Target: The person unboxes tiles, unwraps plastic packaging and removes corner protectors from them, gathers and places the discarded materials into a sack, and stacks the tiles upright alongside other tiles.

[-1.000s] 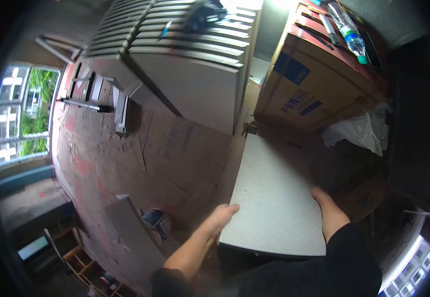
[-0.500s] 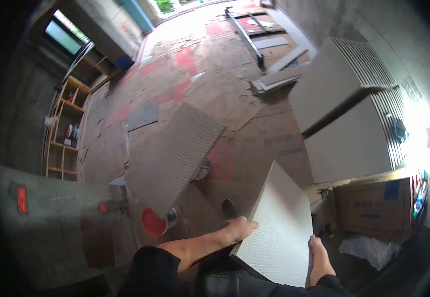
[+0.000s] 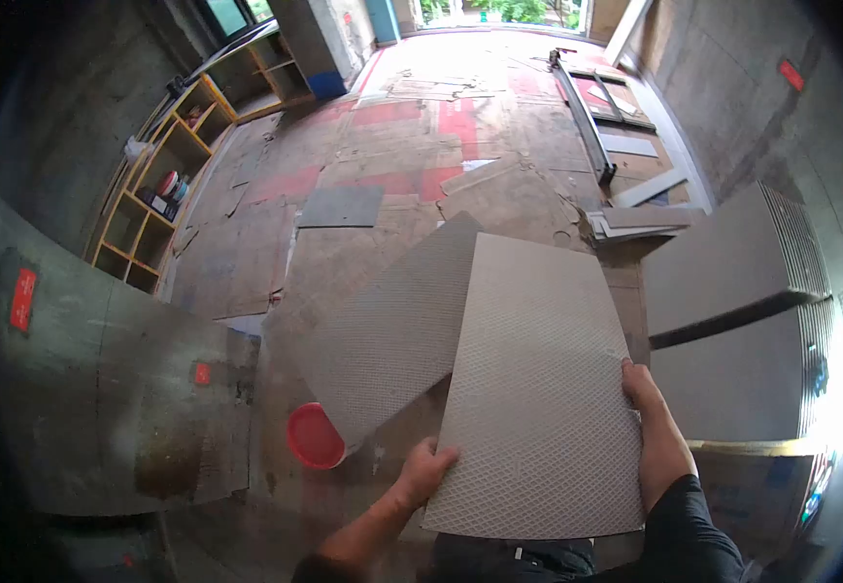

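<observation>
The person's left grip [image 3: 428, 470] was closed on the left edge of a large tile [image 3: 548, 389], low down, with its thumb over the crosshatched face. The right grip [image 3: 641, 387] pinched the opposite edge, higher up. The tile was tilted in front of the person's body, between the 2 arms, its bottom edge just in front of the dark trousers [image 3: 499, 557].

Behind it and to the left, a 2nd tile [image 3: 387, 335] with a ridged face lay at a slant, partly hidden by the held one. A round red tub [image 3: 316, 436] was beside its lower corner. On the right, 2 stacks of tiles [image 3: 723, 257] stood near the wall, close to a bright glare. Cardboard sheets [image 3: 383, 151] covered the floor beyond, where a flat grey piece [image 3: 341, 207] lay. A wooden shelf unit [image 3: 138, 197] lined the left side, and a black metal frame [image 3: 587, 121] rested on the far right.
</observation>
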The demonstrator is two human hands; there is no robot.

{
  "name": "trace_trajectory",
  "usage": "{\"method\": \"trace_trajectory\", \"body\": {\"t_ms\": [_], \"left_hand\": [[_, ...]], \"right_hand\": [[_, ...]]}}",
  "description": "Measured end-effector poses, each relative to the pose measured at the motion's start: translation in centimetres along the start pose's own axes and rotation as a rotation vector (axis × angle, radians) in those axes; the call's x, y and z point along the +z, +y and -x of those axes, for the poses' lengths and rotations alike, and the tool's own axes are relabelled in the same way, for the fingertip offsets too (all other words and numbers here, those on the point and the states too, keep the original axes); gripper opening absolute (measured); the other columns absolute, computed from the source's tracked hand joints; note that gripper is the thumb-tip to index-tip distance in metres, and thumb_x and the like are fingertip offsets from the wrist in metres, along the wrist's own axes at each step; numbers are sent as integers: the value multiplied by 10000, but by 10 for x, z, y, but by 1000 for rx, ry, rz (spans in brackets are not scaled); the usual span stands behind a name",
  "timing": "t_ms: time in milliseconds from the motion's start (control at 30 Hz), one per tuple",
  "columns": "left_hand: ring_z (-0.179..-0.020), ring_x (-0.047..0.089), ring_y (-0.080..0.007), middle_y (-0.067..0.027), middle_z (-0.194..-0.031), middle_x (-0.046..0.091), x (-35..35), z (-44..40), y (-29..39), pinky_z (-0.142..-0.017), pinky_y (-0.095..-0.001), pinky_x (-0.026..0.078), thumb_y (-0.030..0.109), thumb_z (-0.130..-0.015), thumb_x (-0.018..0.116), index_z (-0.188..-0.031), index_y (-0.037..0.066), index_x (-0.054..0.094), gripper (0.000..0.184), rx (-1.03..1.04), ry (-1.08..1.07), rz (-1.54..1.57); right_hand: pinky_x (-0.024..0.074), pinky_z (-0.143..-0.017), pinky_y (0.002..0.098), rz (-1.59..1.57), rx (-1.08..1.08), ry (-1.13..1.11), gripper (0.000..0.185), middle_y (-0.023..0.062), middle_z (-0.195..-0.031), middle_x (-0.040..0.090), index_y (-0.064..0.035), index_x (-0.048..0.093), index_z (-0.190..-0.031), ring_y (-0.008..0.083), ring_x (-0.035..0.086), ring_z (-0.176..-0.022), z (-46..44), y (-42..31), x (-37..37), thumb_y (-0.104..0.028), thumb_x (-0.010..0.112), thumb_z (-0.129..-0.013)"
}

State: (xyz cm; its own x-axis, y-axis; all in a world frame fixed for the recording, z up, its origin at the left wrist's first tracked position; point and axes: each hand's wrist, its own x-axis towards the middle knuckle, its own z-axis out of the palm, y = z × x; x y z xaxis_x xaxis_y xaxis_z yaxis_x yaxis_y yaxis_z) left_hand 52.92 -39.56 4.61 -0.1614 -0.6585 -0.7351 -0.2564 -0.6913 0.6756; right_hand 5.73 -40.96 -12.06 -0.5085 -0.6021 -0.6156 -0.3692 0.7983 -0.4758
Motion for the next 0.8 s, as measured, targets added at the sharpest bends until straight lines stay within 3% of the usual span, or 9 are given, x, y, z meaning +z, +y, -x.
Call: {"method": "trace_trajectory", "body": {"t_ms": [167, 267, 367, 500, 567, 600, 667, 767, 800], "left_hand": [[-927, 632, -209, -152, -1058, 664, -53, -26, -14, -854, -324, 500, 253, -892, 642, -1144, -110, 572, 448, 50, 16, 101], [-942, 630, -206, -147, -1065, 665, -74, -39, -28, -859, -324, 498, 243, -890, 642, -1144, -102, 578, 433, 44, 42, 64], [-969, 622, -201, -139, -1087, 663, -91, -54, -53, -872, -327, 496, 260, -884, 655, -1154, -89, 576, 449, 16, 39, 79], [-1016, 623, -219, -161, -1137, 655, -101, -93, -134, -901, -350, 488, 364, -894, 664, -1209, -70, 550, 548, 23, 13, 58], [-1058, 626, -281, -204, -1158, 647, -108, -109, -159, -924, -383, 479, 512, -873, 653, -1224, -64, 544, 684, -74, 91, -233], [-1058, 626, -281, -204, -1158, 647, -112, -119, -176, -924, -383, 479, 512, -873, 653, -1224, -64, 544, 684, -96, 108, -213], [-1100, 613, -335, -247, -1177, 633, -125, -144, -212, -945, -414, 467, 645, -829, 630, -1234, -66, 539, 823, -171, 181, -316], [-1097, 609, -351, -259, -1172, 624, -153, -190, -282, -943, -430, 465, 696, -794, 629, -1226, -54, 533, 870, -213, 277, -169], [-1096, 607, -350, -259, -1166, 619, -162, -202, -292, -936, -435, 467, 683, -791, 642, -1203, -45, 528, 844, -269, 417, -194]], "right_hand": [[431, -971, 491, 275, -103, -6, 649, 394, -1124, 580, 144, 596, -1113, 503, 546, -1144, -49, -47, 46, -448, 357, -999], [468, -913, 500, 280, -113, -39, 663, 336, -1127, 625, 129, 590, -1153, 464, 606, -1091, -41, -70, 66, -465, 332, -1012], [413, -1001, 485, 368, -136, -40, 676, 356, -1164, 594, 120, 605, -1147, 477, 547, -1173, -34, -80, 88, -467, 302, -1002], [412, -997, 482, 184, -24, 75, 683, 323, -1174, 613, 106, 615, -1157, 458, 555, -1175, -29, -50, 129, -474, 286, -1007], [414, -994, 480, 168, -33, 77, 681, 314, -1177, 619, 100, 618, -1160, 453, 558, -1175, -40, -18, 164, -472, 282, -1010], [419, -989, 468, 35, -47, 72, 677, 300, -1187, 625, 97, 617, -1168, 438, 567, -1171, -52, 8, 188, -470, 282, -1014], [435, -970, 423, -251, -57, 8, 669, 243, -1188, 650, 95, 605, -1197, 374, 598, -1145, -39, 12, 215, -465, 283, -1026], [424, -993, 395, -388, -8, -3, 678, 203, -1264, 613, 87, 547, -1280, 331, 568, -1180, -50, 45, 275, -485, 284, -1029], [424, -993, 395, -384, -5, -14, 678, 203, -1264, 613, 87, 547, -1280, 331, 568, -1180, -47, 47, 291, -485, 284, -1029]]}}
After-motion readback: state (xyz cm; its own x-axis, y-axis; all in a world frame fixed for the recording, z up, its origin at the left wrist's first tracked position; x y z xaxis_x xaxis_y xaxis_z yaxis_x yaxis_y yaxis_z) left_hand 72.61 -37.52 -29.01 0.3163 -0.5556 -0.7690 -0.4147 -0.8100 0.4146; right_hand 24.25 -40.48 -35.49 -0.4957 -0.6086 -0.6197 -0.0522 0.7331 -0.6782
